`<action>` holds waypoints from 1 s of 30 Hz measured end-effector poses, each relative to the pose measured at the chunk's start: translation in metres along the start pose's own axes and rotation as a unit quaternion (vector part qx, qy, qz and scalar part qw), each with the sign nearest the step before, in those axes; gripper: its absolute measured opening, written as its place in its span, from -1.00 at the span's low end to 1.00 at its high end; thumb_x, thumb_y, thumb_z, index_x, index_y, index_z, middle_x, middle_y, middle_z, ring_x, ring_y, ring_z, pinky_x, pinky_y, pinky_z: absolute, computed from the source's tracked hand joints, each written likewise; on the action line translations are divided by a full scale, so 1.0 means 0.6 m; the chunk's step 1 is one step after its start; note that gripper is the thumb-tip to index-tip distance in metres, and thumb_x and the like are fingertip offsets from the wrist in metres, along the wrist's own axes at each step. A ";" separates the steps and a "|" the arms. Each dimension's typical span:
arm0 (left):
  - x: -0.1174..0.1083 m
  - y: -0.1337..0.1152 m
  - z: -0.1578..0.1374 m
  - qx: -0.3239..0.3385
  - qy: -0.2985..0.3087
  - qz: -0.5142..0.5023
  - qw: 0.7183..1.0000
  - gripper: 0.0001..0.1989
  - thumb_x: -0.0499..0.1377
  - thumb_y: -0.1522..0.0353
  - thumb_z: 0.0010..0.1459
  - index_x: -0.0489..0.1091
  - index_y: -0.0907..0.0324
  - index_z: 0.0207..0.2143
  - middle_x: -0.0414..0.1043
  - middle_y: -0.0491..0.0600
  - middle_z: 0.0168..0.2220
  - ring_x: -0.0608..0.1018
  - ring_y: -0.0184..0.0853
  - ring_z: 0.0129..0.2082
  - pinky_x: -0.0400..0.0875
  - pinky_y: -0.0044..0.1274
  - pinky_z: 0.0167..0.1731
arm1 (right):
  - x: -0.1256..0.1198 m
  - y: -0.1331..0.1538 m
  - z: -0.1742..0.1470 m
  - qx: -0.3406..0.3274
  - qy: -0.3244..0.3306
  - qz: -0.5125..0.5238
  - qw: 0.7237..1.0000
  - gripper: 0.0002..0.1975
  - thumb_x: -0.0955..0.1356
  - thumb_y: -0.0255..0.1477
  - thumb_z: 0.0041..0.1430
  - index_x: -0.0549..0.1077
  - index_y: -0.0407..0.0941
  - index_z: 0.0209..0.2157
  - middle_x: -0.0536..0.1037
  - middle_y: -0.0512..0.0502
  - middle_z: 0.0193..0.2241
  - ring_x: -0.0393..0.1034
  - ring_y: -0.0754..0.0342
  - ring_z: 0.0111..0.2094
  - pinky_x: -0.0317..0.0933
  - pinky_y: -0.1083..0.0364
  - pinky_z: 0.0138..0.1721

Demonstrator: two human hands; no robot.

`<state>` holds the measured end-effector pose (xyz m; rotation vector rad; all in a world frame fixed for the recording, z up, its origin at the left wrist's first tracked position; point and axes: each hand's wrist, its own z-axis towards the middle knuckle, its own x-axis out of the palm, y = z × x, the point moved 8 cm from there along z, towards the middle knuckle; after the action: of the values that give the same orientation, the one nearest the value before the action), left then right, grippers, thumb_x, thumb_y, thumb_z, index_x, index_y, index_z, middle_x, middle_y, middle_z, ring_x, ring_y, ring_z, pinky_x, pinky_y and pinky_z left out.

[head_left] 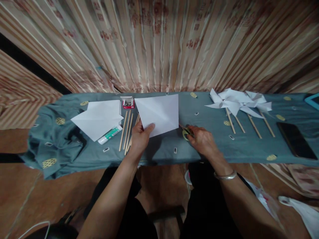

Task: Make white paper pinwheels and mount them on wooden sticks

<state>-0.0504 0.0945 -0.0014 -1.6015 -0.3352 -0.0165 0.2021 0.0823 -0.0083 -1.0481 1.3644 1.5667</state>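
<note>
My left hand [141, 135] pinches a white sheet of paper [160, 114] at its lower left, thumb on top. Faint fold lines cross the sheet, which is held up above the cloth. In my right hand [203, 141] is a pair of scissors [186, 132], its handles gripped by the fingers. The blades point left at the sheet's lower right corner; whether they have cut into it I cannot tell. Several wooden sticks [128, 131] lie just left of my left hand, partly hidden by it and the paper.
A stack of white paper [101, 114], a glue stick [109, 134] and a small red box of metal pins [128, 103] lie left. Several paper pinwheels [234, 103] on sticks and a black phone [296, 140] lie right. Green cloth [199, 152] covers the narrow table, with a curtain behind.
</note>
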 end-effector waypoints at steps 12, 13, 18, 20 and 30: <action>-0.010 -0.017 -0.007 0.005 -0.004 -0.004 1.000 -0.68 0.33 0.32 -0.09 0.52 0.21 -0.22 0.60 0.01 -0.16 0.59 -0.25 -0.24 0.45 -0.48 -0.19 | 0.012 -0.028 0.016 0.175 -0.026 0.673 0.718 -0.60 0.61 -0.23 -0.24 0.58 -0.02 -0.31 0.68 -0.06 -0.33 0.57 0.03 -0.33 0.46 0.03 -0.26; -0.012 -0.018 -0.007 0.005 -0.003 0.001 1.000 -0.67 0.33 0.32 -0.09 0.52 0.21 -0.21 0.60 0.00 -0.18 0.58 -0.26 -0.26 0.44 -0.49 -0.21 | 0.010 -0.026 0.017 0.170 -0.031 0.668 0.723 -0.60 0.61 -0.23 -0.22 0.57 -0.01 -0.28 0.68 -0.05 -0.32 0.56 0.04 -0.32 0.46 0.02 -0.24; -0.013 -0.006 -0.007 -0.016 0.025 0.038 0.999 -0.71 0.33 0.33 -0.12 0.54 0.21 -0.26 0.57 -0.07 -0.39 0.53 -0.30 -0.43 0.39 -0.52 -0.38 | 0.001 -0.003 0.018 0.141 -0.081 0.607 0.778 -0.43 0.62 -0.24 -0.31 0.54 0.00 -0.16 0.66 0.02 -0.37 0.54 0.05 -0.30 0.43 0.06 -0.24; -0.005 0.003 -0.008 -0.033 0.051 0.044 0.997 -0.73 0.34 0.34 -0.15 0.55 0.22 -0.31 0.55 -0.09 -0.44 0.51 -0.32 -0.47 0.37 -0.53 -0.43 | 0.003 0.013 0.022 0.134 -0.079 0.593 0.790 -0.42 0.63 -0.24 -0.36 0.54 -0.01 -0.19 0.63 0.07 -0.42 0.51 0.07 -0.36 0.41 0.07 -0.29; 0.019 0.019 -0.026 -0.074 0.007 -0.115 0.991 -0.65 0.44 0.25 -0.19 0.55 0.19 -0.30 0.63 -0.01 -0.26 0.61 -0.27 -0.25 0.46 -0.45 -0.18 | 0.007 0.018 0.034 0.154 -0.123 0.649 0.735 -0.70 0.58 -0.31 -0.29 0.50 -0.04 -0.47 0.56 0.10 -0.48 0.39 0.15 -0.47 0.33 0.11 -0.34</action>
<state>-0.0338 0.0814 -0.0088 -1.7017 -0.5163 -0.2342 0.1891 0.1017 -0.0069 0.5677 2.2035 2.1077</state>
